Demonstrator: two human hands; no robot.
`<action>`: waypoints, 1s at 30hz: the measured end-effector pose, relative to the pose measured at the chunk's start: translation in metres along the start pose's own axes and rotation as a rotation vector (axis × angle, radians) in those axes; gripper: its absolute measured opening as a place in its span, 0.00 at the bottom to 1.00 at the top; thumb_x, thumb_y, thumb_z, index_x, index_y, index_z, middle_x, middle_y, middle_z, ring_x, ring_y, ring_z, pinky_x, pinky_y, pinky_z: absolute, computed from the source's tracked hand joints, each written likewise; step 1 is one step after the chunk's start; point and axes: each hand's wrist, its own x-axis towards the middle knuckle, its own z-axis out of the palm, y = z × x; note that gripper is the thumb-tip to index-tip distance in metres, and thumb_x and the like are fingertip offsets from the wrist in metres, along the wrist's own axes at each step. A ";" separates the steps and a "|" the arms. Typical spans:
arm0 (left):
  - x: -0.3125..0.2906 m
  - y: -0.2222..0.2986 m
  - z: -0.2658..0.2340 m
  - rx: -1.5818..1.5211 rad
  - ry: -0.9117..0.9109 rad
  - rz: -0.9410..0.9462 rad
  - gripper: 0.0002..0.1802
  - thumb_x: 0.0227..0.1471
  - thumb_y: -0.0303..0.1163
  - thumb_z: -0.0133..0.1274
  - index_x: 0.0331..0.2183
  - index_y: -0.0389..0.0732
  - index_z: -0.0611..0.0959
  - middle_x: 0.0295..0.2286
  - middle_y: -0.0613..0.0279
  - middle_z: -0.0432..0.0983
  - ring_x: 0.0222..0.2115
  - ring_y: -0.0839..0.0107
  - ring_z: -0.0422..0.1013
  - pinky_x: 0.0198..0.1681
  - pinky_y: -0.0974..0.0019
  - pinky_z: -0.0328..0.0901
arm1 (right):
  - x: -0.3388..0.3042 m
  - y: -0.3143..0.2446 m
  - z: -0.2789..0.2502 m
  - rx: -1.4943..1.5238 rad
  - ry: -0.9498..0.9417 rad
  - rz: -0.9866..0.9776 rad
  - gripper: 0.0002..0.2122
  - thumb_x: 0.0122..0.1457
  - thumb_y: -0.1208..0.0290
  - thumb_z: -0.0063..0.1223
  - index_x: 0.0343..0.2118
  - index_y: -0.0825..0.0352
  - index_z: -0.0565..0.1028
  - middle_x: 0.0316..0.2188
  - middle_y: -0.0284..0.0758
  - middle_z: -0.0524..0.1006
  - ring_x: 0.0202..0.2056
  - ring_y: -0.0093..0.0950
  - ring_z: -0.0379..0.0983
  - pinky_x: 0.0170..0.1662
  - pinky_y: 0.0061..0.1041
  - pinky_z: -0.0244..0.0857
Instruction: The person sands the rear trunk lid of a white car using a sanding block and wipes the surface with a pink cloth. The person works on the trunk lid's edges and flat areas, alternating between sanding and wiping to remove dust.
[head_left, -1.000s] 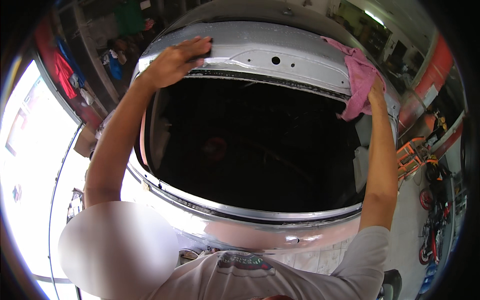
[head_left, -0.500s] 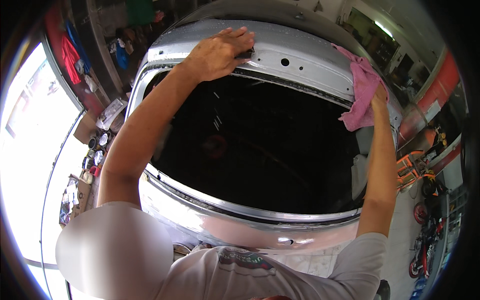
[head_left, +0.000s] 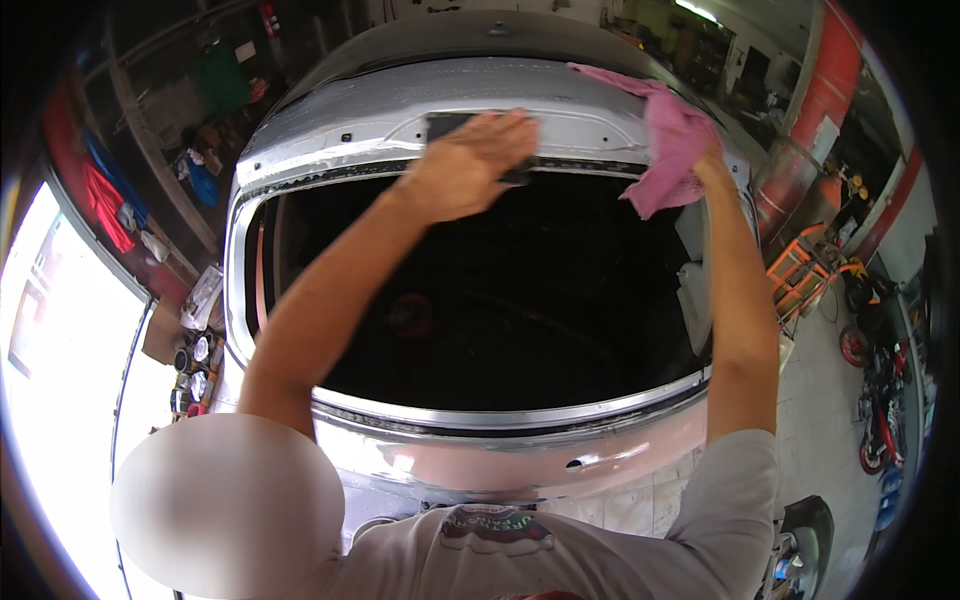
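Observation:
My left hand (head_left: 472, 165) lies almost flat, somewhat blurred, over a black sheet that looks like sandpaper (head_left: 443, 126). Corners of the sheet stick out around the hand, which presses it on the silver panel (head_left: 370, 105) above the car's dark window (head_left: 500, 320). At the panel's right end, a crumpled pink cloth (head_left: 678, 140) is in my right hand (head_left: 710, 168), whose fingers are mostly hidden behind it. The cloth drapes over the panel and the window's upper right corner. Water drops or pale residue show on the panel.
A pink-and-silver body section (head_left: 480, 455) curves below the window. To the right stand a red pillar (head_left: 815, 110), an orange metal frame (head_left: 800, 262) and a red motorcycle (head_left: 878, 420). Cans and boxes (head_left: 195, 360) line the left side, by a bright doorway (head_left: 70, 330).
My left hand has slid right along the panel to its middle, covering the round hole, and more of the black sheet shows. The right hand still holds the cloth; the whole view has shifted.

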 end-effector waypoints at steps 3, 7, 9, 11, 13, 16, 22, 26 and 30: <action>-0.073 -0.050 -0.018 -0.063 -0.052 0.030 0.45 0.53 0.31 0.68 0.70 0.46 0.68 0.71 0.58 0.60 0.73 0.58 0.52 0.76 0.47 0.50 | -0.044 0.066 -0.018 -0.010 -0.018 0.052 0.39 0.59 0.37 0.55 0.63 0.65 0.74 0.63 0.46 0.75 0.61 0.45 0.74 0.63 0.39 0.68; -0.065 -0.032 -0.035 0.011 -0.095 0.002 0.38 0.57 0.37 0.67 0.66 0.41 0.73 0.69 0.58 0.63 0.72 0.60 0.55 0.76 0.48 0.52 | -0.123 0.154 -0.046 0.021 0.017 0.125 0.38 0.58 0.41 0.58 0.63 0.65 0.74 0.62 0.46 0.75 0.62 0.45 0.73 0.63 0.39 0.67; -0.009 -0.003 -0.002 0.009 -0.028 0.082 0.36 0.57 0.37 0.66 0.64 0.40 0.75 0.69 0.58 0.64 0.72 0.61 0.55 0.76 0.49 0.51 | -0.173 0.188 -0.067 0.027 0.050 0.168 0.37 0.57 0.42 0.60 0.64 0.66 0.73 0.62 0.46 0.75 0.62 0.45 0.73 0.64 0.39 0.67; 0.044 0.023 0.014 0.015 -0.037 0.139 0.33 0.59 0.38 0.64 0.64 0.42 0.76 0.67 0.60 0.67 0.72 0.62 0.56 0.76 0.53 0.52 | -0.225 0.203 -0.041 0.158 0.084 0.220 0.37 0.56 0.44 0.61 0.64 0.66 0.73 0.62 0.46 0.75 0.62 0.45 0.73 0.64 0.39 0.67; 0.063 0.031 0.021 -0.019 -0.056 0.122 0.35 0.59 0.34 0.64 0.65 0.43 0.74 0.68 0.60 0.66 0.72 0.61 0.55 0.76 0.50 0.51 | -0.280 0.208 -0.024 0.283 0.134 0.276 0.37 0.56 0.46 0.63 0.64 0.66 0.73 0.62 0.45 0.75 0.62 0.45 0.72 0.64 0.39 0.66; 0.029 0.016 0.011 -0.066 -0.135 0.043 0.39 0.57 0.29 0.64 0.68 0.47 0.70 0.69 0.60 0.64 0.73 0.59 0.53 0.76 0.47 0.49 | -0.375 0.205 0.018 0.464 0.162 0.382 0.37 0.55 0.49 0.65 0.64 0.66 0.72 0.61 0.45 0.76 0.62 0.44 0.72 0.65 0.39 0.66; 0.080 0.049 0.032 0.021 -0.109 0.080 0.39 0.58 0.33 0.65 0.68 0.44 0.71 0.68 0.60 0.65 0.72 0.61 0.54 0.76 0.48 0.51 | -0.508 0.145 0.127 0.819 0.132 0.525 0.37 0.53 0.55 0.70 0.64 0.67 0.71 0.61 0.45 0.76 0.63 0.44 0.71 0.65 0.40 0.65; 0.180 0.090 0.075 0.092 -0.086 0.165 0.31 0.65 0.41 0.58 0.65 0.42 0.74 0.69 0.61 0.64 0.73 0.60 0.52 0.77 0.49 0.48 | -0.547 0.145 0.180 0.983 0.121 0.545 0.38 0.52 0.59 0.74 0.64 0.67 0.70 0.60 0.44 0.76 0.63 0.44 0.70 0.66 0.40 0.64; 0.156 0.075 0.061 0.121 -0.137 0.114 0.32 0.62 0.36 0.60 0.66 0.51 0.75 0.71 0.69 0.61 0.74 0.62 0.48 0.77 0.46 0.46 | -0.539 0.113 0.128 0.879 0.194 0.470 0.45 0.46 0.54 0.77 0.66 0.67 0.68 0.62 0.47 0.74 0.65 0.50 0.67 0.68 0.43 0.62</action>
